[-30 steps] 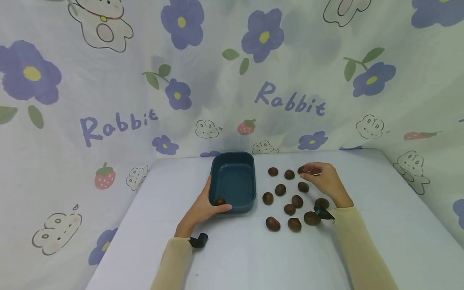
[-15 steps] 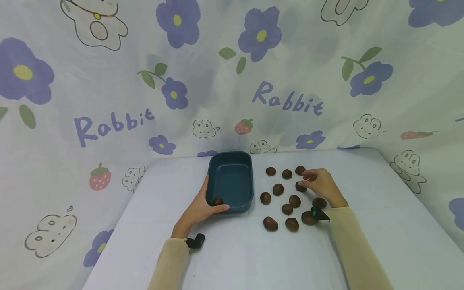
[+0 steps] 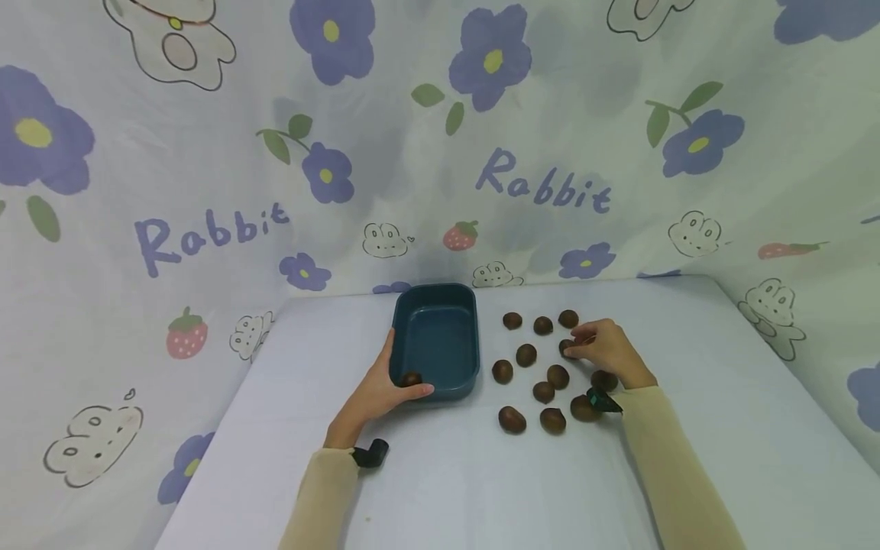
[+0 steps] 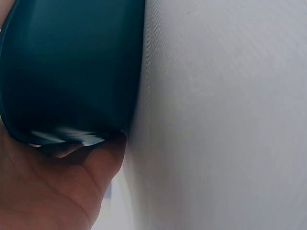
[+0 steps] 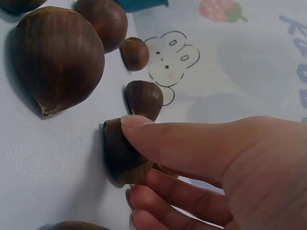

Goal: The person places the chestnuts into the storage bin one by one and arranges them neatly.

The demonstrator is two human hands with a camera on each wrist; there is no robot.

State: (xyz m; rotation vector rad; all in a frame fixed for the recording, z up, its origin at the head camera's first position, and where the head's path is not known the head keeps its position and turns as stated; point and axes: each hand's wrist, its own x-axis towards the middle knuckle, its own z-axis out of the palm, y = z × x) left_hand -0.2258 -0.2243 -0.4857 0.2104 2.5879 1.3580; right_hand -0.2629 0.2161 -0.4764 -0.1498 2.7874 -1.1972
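My left hand (image 3: 376, 393) grips the near left corner of a dark teal rectangular container (image 3: 443, 344), fingers along its left side and thumb across the near edge. In the left wrist view the thumb (image 4: 106, 155) presses against the container's wall. One brown chestnut (image 3: 411, 379) sits inside by that corner, partly covered. Among the chestnuts on the right, my right hand (image 3: 608, 353) pinches a chestnut (image 5: 122, 153) between thumb and fingers, low over the white tabletop. Its far side is hidden by the fingers.
Several loose chestnuts (image 3: 525, 355) are spread between the container and my right hand. Two of them (image 3: 586, 409) lie close to the right wrist's camera. Behind the white table (image 3: 440, 489) hangs a cloth (image 3: 412, 153) printed with flowers and rabbits.
My right hand has left the chestnut at the back, come slightly nearer, and taken a pinch on another one. The left hand keeps its hold on the container. The head view shifts slightly.
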